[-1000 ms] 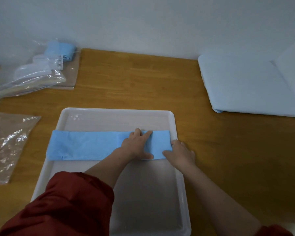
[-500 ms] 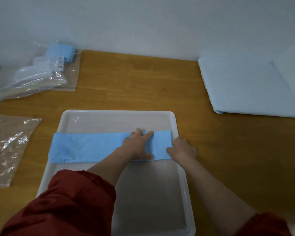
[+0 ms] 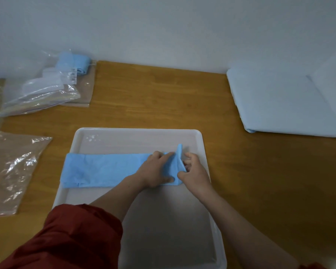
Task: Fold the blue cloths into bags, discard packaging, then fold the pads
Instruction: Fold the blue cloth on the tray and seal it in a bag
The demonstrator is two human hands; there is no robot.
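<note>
You work a long blue cloth (image 3: 105,169) at the tabletop (image 3: 163,98), seen from the head cam. The cloth lies L-to-R across the middle of a white tray (image 3: 140,130), and its L end laps over the tray's L rim.

Your left hand (image 3: 157,169) lies flat on the cloth near its R end. The grip is open, w/ straight fingers pressing the fabric down. Your right hand (image 3: 194,171) is just beside it, w/ its grip closed on the cloth's R end, thumb and curled fingers pinching it. That end stands up in a small peak between the two hands. The hands hide how the fabric lies under them.

Your left forearm and red sleeve (image 3: 66,239) cross the tray's near-L corner and cover it. The right forearm crosses the tray's R rim.

On the tabletop:
- A flat clear bag (image 3: 14,171) lies L of the tray, apart from it.
- A heap of clear packaging (image 3: 37,94) sits far L by the wall (image 3: 163,26), w/ a folded blue cloth piece (image 3: 74,62) showing through the plastic at its back.
- A stack of pale blue pads (image 3: 279,101) lies far R, well apart from the tray and running out of frame at the R edge.

The labels on the packaging are too small to read.
</note>
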